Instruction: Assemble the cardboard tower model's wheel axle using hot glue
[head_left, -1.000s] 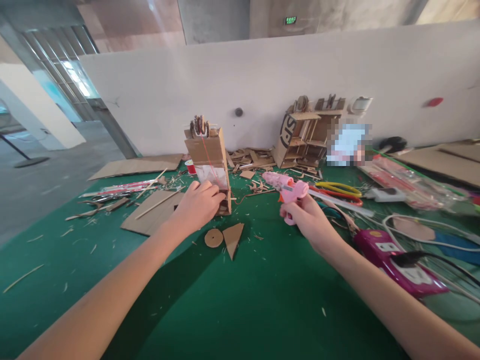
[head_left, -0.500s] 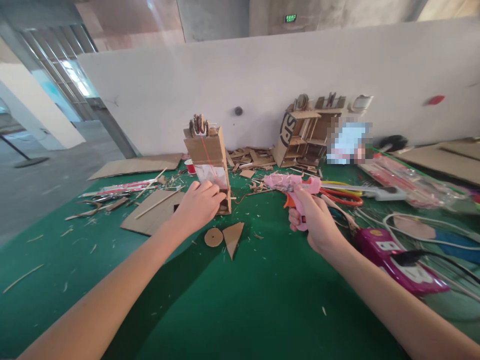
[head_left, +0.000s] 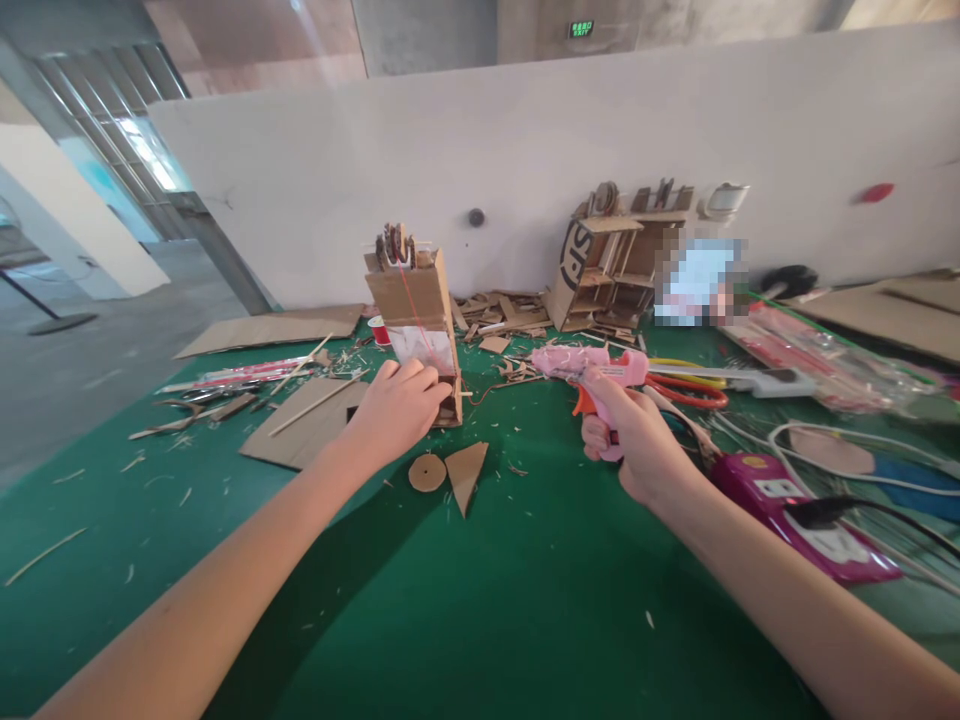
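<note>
My left hand (head_left: 397, 402) is closed at the lower front of an upright cardboard model (head_left: 405, 298); its fingertips are hidden against the model's base. Layered cardboard wheels (head_left: 395, 245) sit on top of that model, and a red string (head_left: 412, 300) runs down its front. My right hand (head_left: 634, 435) is wrapped around the handle of a pink hot glue gun (head_left: 589, 364), whose nozzle points left toward the model, well apart from it. In front of the model lie a round cardboard disc (head_left: 427, 473) and a cardboard triangle (head_left: 466, 476).
A second cardboard model (head_left: 577, 270) with shelves stands by the white partition. Behind lie cardboard scraps (head_left: 510, 312). To the right are a magenta power strip (head_left: 757, 490), cables and plastic packets (head_left: 817, 355). At left lies a cardboard sheet (head_left: 289, 440) with a stick.
The glue gun in my right hand has shifted slightly to the right. My left hand stays at the model's base.
</note>
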